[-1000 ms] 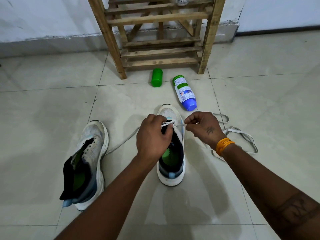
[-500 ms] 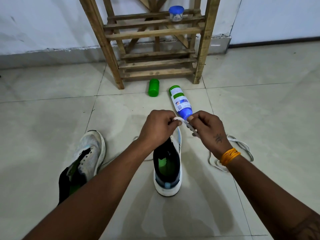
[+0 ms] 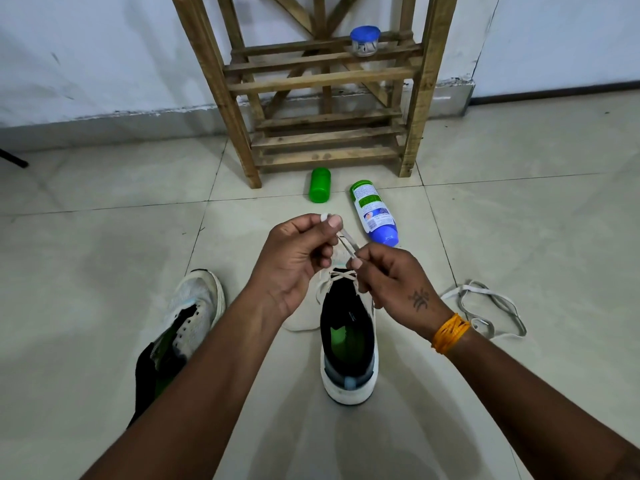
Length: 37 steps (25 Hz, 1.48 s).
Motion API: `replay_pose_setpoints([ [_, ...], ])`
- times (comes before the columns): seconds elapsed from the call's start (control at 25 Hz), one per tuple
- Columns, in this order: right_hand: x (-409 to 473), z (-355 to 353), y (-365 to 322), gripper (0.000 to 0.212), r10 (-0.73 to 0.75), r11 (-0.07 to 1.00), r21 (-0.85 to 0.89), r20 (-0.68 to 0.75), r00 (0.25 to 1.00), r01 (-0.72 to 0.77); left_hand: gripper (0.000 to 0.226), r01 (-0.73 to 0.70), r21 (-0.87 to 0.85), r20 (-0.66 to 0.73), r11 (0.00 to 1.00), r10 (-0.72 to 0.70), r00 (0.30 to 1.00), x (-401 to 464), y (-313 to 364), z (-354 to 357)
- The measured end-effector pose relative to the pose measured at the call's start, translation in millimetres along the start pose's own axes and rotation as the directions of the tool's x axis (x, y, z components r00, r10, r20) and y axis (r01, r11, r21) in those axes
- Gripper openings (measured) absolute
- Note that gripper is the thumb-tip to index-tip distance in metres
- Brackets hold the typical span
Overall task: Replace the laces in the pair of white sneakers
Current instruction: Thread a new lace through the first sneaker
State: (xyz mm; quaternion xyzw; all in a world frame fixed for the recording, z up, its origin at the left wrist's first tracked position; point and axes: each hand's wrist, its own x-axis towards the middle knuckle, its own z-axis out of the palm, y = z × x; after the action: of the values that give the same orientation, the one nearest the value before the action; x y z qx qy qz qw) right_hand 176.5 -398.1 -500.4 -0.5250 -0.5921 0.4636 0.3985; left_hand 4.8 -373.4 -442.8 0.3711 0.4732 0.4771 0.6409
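Observation:
A white sneaker [image 3: 348, 344] with a green insole stands on the floor tiles between my arms, heel toward me. A white lace [image 3: 346, 242] crosses its lowest eyelets and rises to my hands. My left hand [image 3: 298, 254] pinches one lace end above the toe. My right hand [image 3: 394, 282] pinches the same lace a little lower, to the right. A loop of that lace trails on the floor left of the shoe. The second white sneaker [image 3: 188, 323], unlaced, lies to the left, partly hidden by my left forearm.
A loose grey-white lace [image 3: 485, 308] lies coiled on the floor at the right. A green cap [image 3: 320, 185] and a white and blue bottle [image 3: 374, 213] lie before a wooden rack [image 3: 325, 88], which carries a small blue-lidded jar [image 3: 364, 40].
Both hands have lifted off the sneaker's toe and drawn the lace upward; the crossed lace over the lowest eyelets now shows. The view has tilted up toward the rack.

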Motion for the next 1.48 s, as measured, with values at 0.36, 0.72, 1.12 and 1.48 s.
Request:
replay_pose_setpoints([
  [0.36, 3, -1, -6, 0.011, -0.01, 1.0, -0.002, 0.037, 0.999, 0.01, 0.023, -0.045, 0.094, -0.052, 0.995, 0.051, 0.997, 2, -18, 1],
  [0.72, 4, -9, 21, 0.014, 0.079, 0.967, -0.239, -0.063, 0.995, -0.092, 0.009, -0.074, 0.155, -0.12, 0.985, 0.093, 0.988, 2, -28, -8],
  [1.12, 4, -13, 28, 0.008, 0.074, 0.96, -0.269, -0.048, 0.996, -0.084, 0.015, -0.068, 0.148, -0.115, 0.987, 0.085, 0.99, 2, -42, 0],
  [1.48, 8, -17, 21, 0.015, 0.014, 0.987, -0.157, -0.081, 0.997, -0.027, 0.005, -0.064, 0.414, -0.081, 0.908, 0.107, 0.991, 4, -43, -8],
])
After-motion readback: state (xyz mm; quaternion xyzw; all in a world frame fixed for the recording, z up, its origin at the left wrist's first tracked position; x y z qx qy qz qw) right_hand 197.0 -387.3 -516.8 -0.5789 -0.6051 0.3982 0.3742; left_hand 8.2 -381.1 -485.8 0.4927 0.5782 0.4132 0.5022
